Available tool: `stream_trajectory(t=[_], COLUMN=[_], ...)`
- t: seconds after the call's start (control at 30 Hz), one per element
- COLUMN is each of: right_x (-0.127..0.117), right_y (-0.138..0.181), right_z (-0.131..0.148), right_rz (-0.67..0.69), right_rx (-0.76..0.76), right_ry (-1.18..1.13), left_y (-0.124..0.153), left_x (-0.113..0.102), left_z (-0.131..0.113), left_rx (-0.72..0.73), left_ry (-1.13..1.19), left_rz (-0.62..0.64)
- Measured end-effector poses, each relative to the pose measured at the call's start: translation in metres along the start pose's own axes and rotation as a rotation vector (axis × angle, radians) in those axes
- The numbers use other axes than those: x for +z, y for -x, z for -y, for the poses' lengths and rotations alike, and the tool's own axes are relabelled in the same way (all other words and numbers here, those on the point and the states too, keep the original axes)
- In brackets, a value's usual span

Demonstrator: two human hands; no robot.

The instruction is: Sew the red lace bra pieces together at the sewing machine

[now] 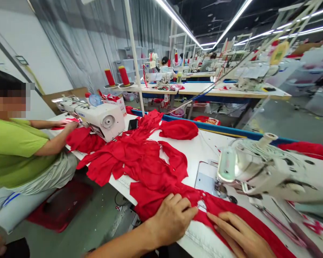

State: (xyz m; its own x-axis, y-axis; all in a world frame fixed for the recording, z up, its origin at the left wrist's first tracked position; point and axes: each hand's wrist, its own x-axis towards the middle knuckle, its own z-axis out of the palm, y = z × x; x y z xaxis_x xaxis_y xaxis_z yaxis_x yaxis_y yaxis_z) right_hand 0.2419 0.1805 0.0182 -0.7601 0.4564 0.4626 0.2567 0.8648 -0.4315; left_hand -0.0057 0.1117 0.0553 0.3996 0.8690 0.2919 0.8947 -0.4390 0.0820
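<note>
Across the white sewing table lies a heap of red cloth garment pieces point(150, 165), with a long piece running right in front of me. My left hand point(173, 216) is curled closed on the red cloth near the table's front edge, thumb and forefinger pinching it. Just to its right, my right hand point(239, 229) rests on the same cloth with its fingers stretched out. A small gap in the cloth shows between the two hands. Beyond them stands a sewing machine point(269, 172), its needle area close behind the cloth.
Pink-handled scissors point(282, 225) lie at the right below the machine. At the left, a co-worker in a green top point(13, 150) handles red cloth at another sewing machine point(97, 114). A dark phone-like object point(133, 124) sits behind the heap. Red thread cones point(123, 75) stand farther back.
</note>
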Motion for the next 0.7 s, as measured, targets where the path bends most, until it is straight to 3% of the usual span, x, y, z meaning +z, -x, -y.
stream_trajectory(t=[0.07, 0.23, 0.4, 0.7], right_x=[-0.007, -0.027, -0.039, -0.051], right_y=[-0.005, -0.023, -0.03, -0.035], right_z=[0.016, 0.027, 0.018, 0.009], right_rz=[-0.045, 0.116, 0.196, 0.319], right_rx=[0.153, 0.305, 0.367, 0.403], right_ry=[0.065, 0.031, -0.094, -0.154], left_y=[-0.002, -0.017, -0.033, -0.045], left_x=[0.0, 0.003, 0.002, -0.008], left_z=[0.001, 0.016, 0.033, 0.046], left_rx=[0.018, 0.047, 0.069, 0.057], left_ry=[0.065, 0.259, 0.365, 0.288], left_rz=[0.042, 0.105, 0.142, 0.374])
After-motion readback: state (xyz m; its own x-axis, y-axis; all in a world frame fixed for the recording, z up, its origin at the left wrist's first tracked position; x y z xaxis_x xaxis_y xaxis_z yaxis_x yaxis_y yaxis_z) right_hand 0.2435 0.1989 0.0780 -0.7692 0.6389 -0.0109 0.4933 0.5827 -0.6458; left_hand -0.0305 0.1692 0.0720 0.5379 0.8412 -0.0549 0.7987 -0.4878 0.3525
